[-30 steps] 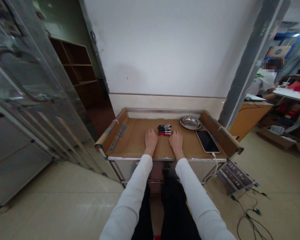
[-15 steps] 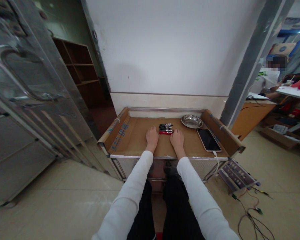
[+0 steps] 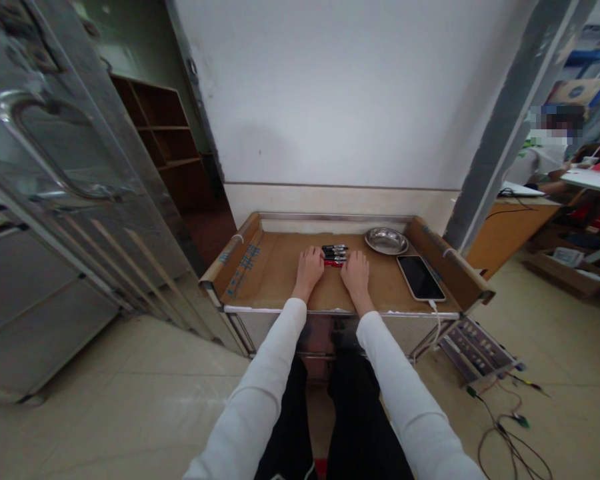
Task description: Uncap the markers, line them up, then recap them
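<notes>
Several markers lie side by side in a small stack of rows on the cardboard, most of them black markers [image 3: 336, 253] and the nearest a red marker [image 3: 334, 263]. At their left ends rests my left hand [image 3: 310, 268], fingers bent lightly forward and seeming to touch the ends. My right hand [image 3: 355, 272] lies at the right ends, palm down, its fingers close to or against them. Neither hand is wrapped round a marker. Some of the marker ends are hidden by my fingers.
A cardboard-lined cart [image 3: 275, 283] has raised sides left and right. At its right are a shiny metal bowl [image 3: 387, 241] and a phone [image 3: 421, 278] with a white cable. A metal door [image 3: 85, 167] stands at left; a person sits far right. Cables [image 3: 510, 440] lie on the floor.
My left hand has moved slightly forward and right, closing in on the markers' left ends. My right hand has barely moved. The camera view has shifted a little.
</notes>
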{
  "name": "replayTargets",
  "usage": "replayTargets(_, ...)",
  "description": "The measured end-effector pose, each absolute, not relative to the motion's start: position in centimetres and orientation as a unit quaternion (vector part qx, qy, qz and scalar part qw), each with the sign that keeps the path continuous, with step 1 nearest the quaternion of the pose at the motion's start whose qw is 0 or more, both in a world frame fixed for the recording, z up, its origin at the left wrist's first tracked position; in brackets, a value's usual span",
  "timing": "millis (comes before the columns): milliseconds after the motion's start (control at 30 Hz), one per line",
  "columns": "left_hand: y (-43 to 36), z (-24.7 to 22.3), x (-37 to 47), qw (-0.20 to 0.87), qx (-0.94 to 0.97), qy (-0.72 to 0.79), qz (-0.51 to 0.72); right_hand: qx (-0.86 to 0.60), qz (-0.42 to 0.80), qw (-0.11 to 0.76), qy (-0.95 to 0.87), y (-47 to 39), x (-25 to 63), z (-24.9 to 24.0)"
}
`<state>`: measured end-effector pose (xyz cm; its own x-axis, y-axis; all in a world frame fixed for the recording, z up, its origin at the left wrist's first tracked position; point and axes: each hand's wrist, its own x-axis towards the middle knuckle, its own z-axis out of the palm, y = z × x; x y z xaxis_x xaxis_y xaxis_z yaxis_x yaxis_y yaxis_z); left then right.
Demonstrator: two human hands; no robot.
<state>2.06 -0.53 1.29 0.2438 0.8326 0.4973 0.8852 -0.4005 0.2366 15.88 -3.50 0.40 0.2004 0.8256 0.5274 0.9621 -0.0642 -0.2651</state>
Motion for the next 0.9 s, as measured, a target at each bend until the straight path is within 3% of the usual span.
replayTargets(167, -0.58, 1.04, 1.76, -0.036, -0.847, -0.441, -0.296, -0.663, -0.092, 0.259, -0.697, -3.7, 15.76, 0.38)
replayTargets(567, -0.25, 0.96, 1.72, -0.104, -0.854, -0.399, -0.318, -0.633, -0.033, 0.246, -0.733, -3.29, 15.89, 0.15)
replayTargets(900, 0.03, 0.81, 1.67, -0.149, -0.842, -0.39, -0.342, -0.707, -0.1, 0.243, -0.657, -4.05, 15.56, 0.31)
